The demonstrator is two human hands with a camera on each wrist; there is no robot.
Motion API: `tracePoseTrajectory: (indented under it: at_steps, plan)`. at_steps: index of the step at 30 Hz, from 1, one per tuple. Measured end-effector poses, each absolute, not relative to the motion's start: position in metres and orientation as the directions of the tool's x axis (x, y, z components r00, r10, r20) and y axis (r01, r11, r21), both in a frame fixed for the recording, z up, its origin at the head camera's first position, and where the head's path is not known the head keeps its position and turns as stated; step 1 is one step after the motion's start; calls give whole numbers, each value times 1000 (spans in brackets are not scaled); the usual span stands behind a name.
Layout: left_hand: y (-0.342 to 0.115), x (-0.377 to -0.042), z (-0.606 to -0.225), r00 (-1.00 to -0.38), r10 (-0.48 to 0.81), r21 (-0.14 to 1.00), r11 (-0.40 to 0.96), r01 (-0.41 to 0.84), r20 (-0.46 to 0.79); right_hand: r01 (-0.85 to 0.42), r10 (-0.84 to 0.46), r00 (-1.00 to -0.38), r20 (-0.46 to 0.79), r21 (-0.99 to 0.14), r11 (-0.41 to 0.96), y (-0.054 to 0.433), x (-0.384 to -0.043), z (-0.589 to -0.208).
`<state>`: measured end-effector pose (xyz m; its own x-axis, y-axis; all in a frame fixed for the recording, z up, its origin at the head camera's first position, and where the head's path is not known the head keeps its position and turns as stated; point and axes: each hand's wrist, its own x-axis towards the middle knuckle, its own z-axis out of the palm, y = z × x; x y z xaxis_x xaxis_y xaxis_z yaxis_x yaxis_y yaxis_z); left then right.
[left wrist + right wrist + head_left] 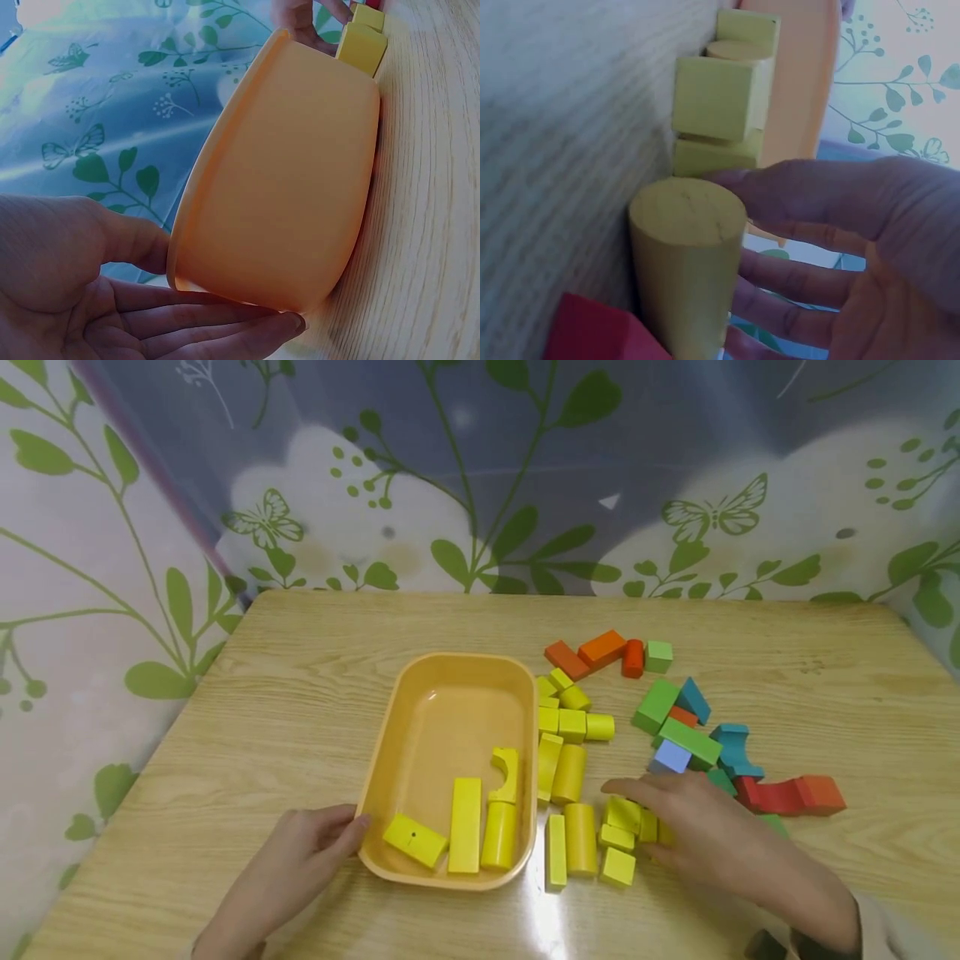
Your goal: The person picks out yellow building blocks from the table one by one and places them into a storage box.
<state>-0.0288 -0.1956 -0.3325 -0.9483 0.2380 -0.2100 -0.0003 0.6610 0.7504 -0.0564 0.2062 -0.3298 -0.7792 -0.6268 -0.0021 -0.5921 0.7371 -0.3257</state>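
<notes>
My left hand (296,864) holds the orange plastic tray (467,657) by its near left corner, thumb on the rim. In the left wrist view the fingers (195,330) run along the tray's side and underside. Inside the tray lie a long yellow block (465,827), a shorter block (415,840), a cylinder (499,837) and an arch block (506,777). My right hand (723,835) is spread over yellow blocks (621,814) right of the tray. In the right wrist view its thumb and fingers are beside an upright yellow cylinder (686,270).
Yellow cylinders (581,839) and blocks line the tray's right side. Orange blocks (602,649) lie behind them. Farther right are green (690,742), blue (672,757) and red blocks (783,796). The wooden table (262,718) meets a leaf-patterned wall covering (487,485) at the back.
</notes>
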Motion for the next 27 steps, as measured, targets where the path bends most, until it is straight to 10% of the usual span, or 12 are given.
tracePoseTrajectory:
  at_steps: [14,27]
  plan:
    - [-197,-30,-333,-947,260,754,657,28,-192,-571,-572,-815,94,-303,763,201,-58,-317]
    - [-196,-29,-333,-947,226,751,660,-24,-228,-733,-673,-680,291,-298,612,143,-82,-287]
